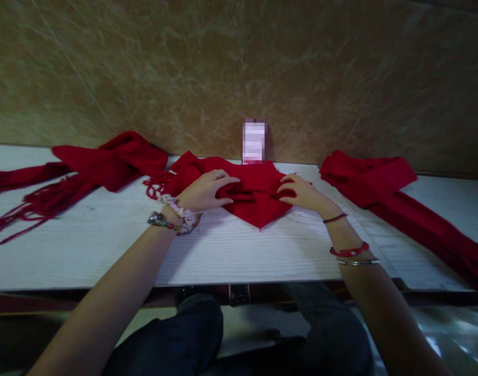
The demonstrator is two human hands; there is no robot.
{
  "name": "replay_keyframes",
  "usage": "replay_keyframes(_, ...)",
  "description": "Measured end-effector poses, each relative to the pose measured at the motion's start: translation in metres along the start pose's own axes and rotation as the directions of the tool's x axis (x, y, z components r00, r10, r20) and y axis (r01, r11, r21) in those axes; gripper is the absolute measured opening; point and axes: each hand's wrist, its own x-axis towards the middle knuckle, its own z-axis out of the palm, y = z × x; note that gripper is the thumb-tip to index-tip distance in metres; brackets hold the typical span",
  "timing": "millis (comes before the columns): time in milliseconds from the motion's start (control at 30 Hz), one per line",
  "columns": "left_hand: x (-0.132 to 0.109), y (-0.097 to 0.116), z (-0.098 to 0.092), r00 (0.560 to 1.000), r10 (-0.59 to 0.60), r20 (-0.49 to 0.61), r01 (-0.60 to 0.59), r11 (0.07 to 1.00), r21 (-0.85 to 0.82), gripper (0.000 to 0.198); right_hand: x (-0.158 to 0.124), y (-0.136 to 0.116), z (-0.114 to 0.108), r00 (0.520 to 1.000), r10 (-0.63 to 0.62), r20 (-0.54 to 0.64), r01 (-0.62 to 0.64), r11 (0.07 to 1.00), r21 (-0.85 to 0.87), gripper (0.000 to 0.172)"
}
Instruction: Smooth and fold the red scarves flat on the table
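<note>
A red scarf lies bunched in the middle of the white table, one corner pointing toward me and some fringe showing at its left end. On its left part rests my left hand, thumb and fingers apart, with a ring on one finger and bracelets at the wrist. My right hand touches the scarf's right side with bent, spread fingers. Folds of cloth show between the two hands. Whether any cloth is pinched under the fingertips is hard to see.
A second red scarf with long fringe lies to the left, and another red scarf stretches off to the right. A phone-like object, blurred out, leans on the brown marbled wall. The white table's front edge is above my legs.
</note>
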Motion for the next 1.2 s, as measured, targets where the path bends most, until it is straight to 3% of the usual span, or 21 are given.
replay_keyframes(133,0.000,-0.006,0.002,0.998,-0.065,-0.024,0.067,0.994,0.091,0.035,0.002,0.003,-0.002,0.993,0.036,-0.109,-0.035,0.999,0.010,0.009)
replay_keyframes(233,-0.002,-0.007,-0.002,0.972,-0.080,-0.221,0.097,0.993,0.068,0.027,0.003,0.002,-0.009,0.943,0.093,-0.319,-0.069,0.994,0.085,0.009)
replay_keyframes(367,-0.005,0.000,-0.015,0.820,-0.182,-0.542,0.152,0.983,-0.100,0.017,0.003,-0.004,-0.022,0.771,0.202,-0.604,-0.084,0.972,0.218,0.007)
replay_keyframes(433,-0.005,0.004,-0.020,0.750,-0.231,-0.620,0.136,0.971,-0.197,0.015,0.003,-0.007,-0.027,0.707,0.237,-0.667,-0.068,0.961,0.269,0.008)
replay_keyframes(500,-0.004,0.007,-0.022,0.724,-0.257,-0.640,0.108,0.959,-0.264,0.016,0.004,-0.008,-0.028,0.677,0.258,-0.689,-0.073,0.956,0.286,0.009)
replay_keyframes(533,-0.003,0.007,-0.021,0.733,-0.266,-0.626,0.110,0.955,-0.276,0.017,0.004,-0.007,-0.026,0.677,0.265,-0.687,-0.092,0.956,0.278,0.009)
replay_keyframes(600,-0.001,0.006,-0.015,0.792,-0.277,-0.544,0.168,0.955,-0.242,0.020,0.005,-0.004,-0.017,0.706,0.279,-0.651,-0.166,0.959,0.232,0.008)
replay_keyframes(700,0.000,0.002,-0.001,0.881,-0.331,-0.337,0.317,0.943,-0.100,0.037,0.006,0.000,0.000,0.800,0.301,-0.518,-0.274,0.953,0.131,0.015)
replay_keyframes(767,0.000,0.001,0.005,0.874,-0.393,-0.285,0.400,0.916,-0.036,0.049,0.006,-0.001,0.007,0.850,0.281,-0.445,-0.265,0.959,0.098,0.028)
replay_keyframes(833,0.000,0.002,0.007,0.849,-0.416,-0.326,0.433,0.901,-0.021,0.052,0.007,-0.008,0.007,0.881,0.206,-0.426,-0.183,0.979,0.095,0.032)
replay_keyframes(867,0.000,0.003,0.006,0.851,-0.397,-0.344,0.415,0.909,-0.023,0.051,0.007,-0.013,0.005,0.893,0.158,-0.421,-0.128,0.987,0.098,0.030)
replay_keyframes(933,0.001,0.006,0.002,0.901,-0.309,-0.304,0.313,0.949,-0.038,0.047,0.007,-0.024,0.000,0.922,0.059,-0.382,-0.019,0.994,0.106,0.024)
replay_keyframes(1033,0.002,0.011,-0.002,0.990,-0.126,-0.068,0.120,0.989,-0.086,0.044,0.008,-0.033,0.000,0.964,-0.052,-0.262,0.084,0.990,0.111,0.016)
replay_keyframes(1100,0.003,0.014,-0.001,0.996,-0.043,0.075,0.051,0.993,-0.111,0.049,0.008,-0.033,0.004,0.977,-0.085,-0.198,0.106,0.990,0.097,0.014)
replay_keyframes(1200,0.003,0.016,0.003,0.988,-0.003,0.157,0.024,0.991,-0.130,0.061,0.007,-0.030,0.011,0.984,-0.088,-0.155,0.101,0.992,0.079,0.014)
